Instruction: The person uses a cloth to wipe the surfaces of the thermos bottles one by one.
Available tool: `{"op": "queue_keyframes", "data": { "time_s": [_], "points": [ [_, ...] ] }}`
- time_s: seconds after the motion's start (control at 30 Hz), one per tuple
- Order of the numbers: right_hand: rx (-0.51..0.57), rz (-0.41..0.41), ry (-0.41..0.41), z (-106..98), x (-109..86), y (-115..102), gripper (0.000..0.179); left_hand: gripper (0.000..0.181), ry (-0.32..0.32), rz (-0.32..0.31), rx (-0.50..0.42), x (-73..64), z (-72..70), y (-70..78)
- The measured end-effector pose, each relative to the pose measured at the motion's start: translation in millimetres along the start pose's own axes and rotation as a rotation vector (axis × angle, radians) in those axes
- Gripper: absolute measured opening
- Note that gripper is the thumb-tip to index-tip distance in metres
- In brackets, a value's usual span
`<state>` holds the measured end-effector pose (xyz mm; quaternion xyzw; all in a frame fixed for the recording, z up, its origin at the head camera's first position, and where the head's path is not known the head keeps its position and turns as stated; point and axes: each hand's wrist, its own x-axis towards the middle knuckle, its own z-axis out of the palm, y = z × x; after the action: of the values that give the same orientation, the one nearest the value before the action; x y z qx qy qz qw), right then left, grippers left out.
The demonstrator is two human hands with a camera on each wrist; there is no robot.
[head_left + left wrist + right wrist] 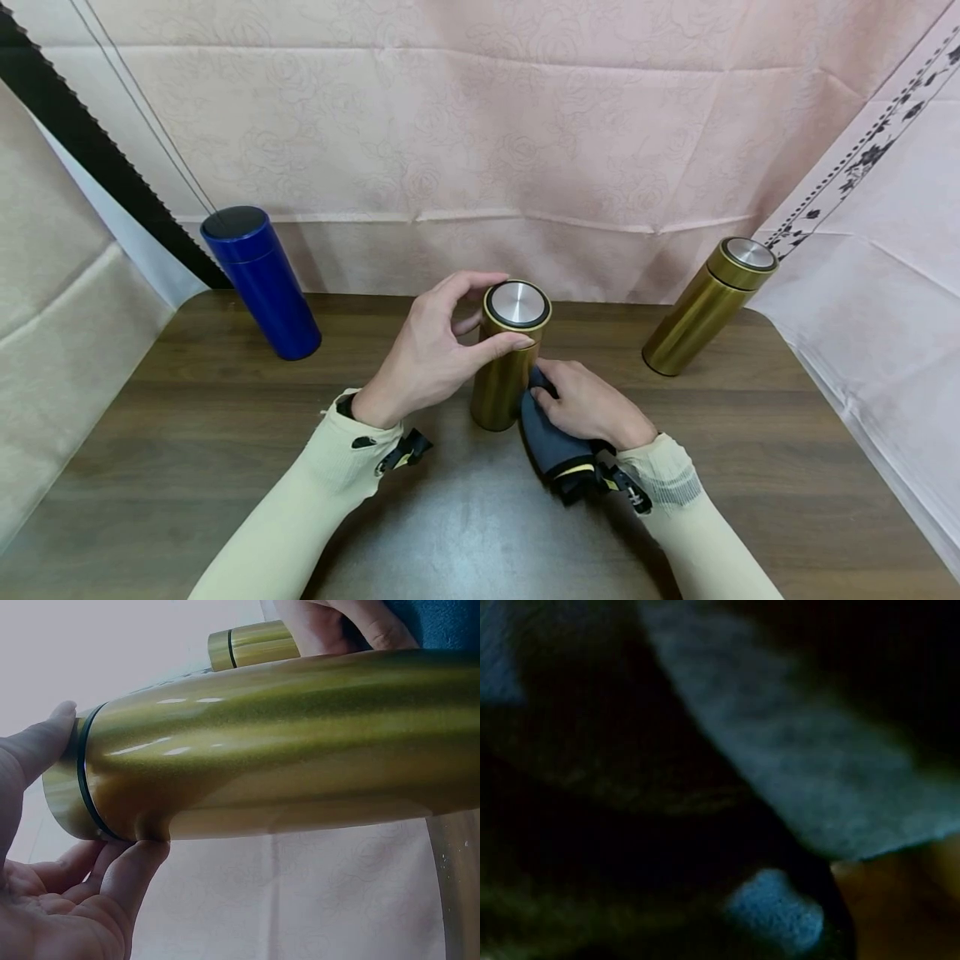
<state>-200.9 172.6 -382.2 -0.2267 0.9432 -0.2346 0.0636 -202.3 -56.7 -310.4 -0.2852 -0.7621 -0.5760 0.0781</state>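
A gold thermos flask (504,379) with a silver-topped lid stands on the wooden table in front of me. My left hand (442,342) grips it around the lid, thumb on the near side and fingers on the far side; the left wrist view shows the fingertips at the lid's dark seam on the gold flask (300,742). Low on the flask's right side, my right hand (588,402) holds a blue-grey cloth (551,433) against it. In the right wrist view, folds of the cloth (795,757) fill most of the dark picture.
A blue flask (262,283) with a dark top stands at the back left of the table (360,533). Another gold flask (708,308) stands at the back right. A pale pink cloth backdrop (480,142) hangs behind the table's far edge.
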Motion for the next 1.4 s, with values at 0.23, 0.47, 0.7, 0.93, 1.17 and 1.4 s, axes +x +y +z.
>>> {"op": "queue_keyframes", "data": {
  "time_s": [0.23,0.47,0.7,0.93,1.17,1.4],
  "points": [
    [0.003,-0.011,-0.012,-4.5,0.4,2.6,0.036,0.058,-0.008,-0.005,-0.002,0.2,-0.3,0.0],
    [0.038,0.0,-0.005,-16.8,-3.8,3.0,0.035,0.057,-0.014,-0.005,-0.015,0.2,0.4,0.6],
    [0.152,0.01,0.16,-39.3,-9.0,-1.1,0.036,0.057,-0.02,-0.011,-0.021,0.2,1.0,0.5],
    [0.294,-0.043,0.364,-56.1,-9.6,-11.2,0.034,0.057,-0.016,-0.004,-0.023,0.3,-0.3,-0.6],
    [0.309,-0.09,0.446,-61.3,-4.7,-19.6,0.034,0.057,-0.021,-0.007,-0.023,0.3,-1.0,-0.2],
    [0.32,-0.154,0.488,-59.2,2.1,-21.6,0.031,0.056,-0.034,0.008,-0.031,0.4,-1.5,-0.8]
  ]
}}
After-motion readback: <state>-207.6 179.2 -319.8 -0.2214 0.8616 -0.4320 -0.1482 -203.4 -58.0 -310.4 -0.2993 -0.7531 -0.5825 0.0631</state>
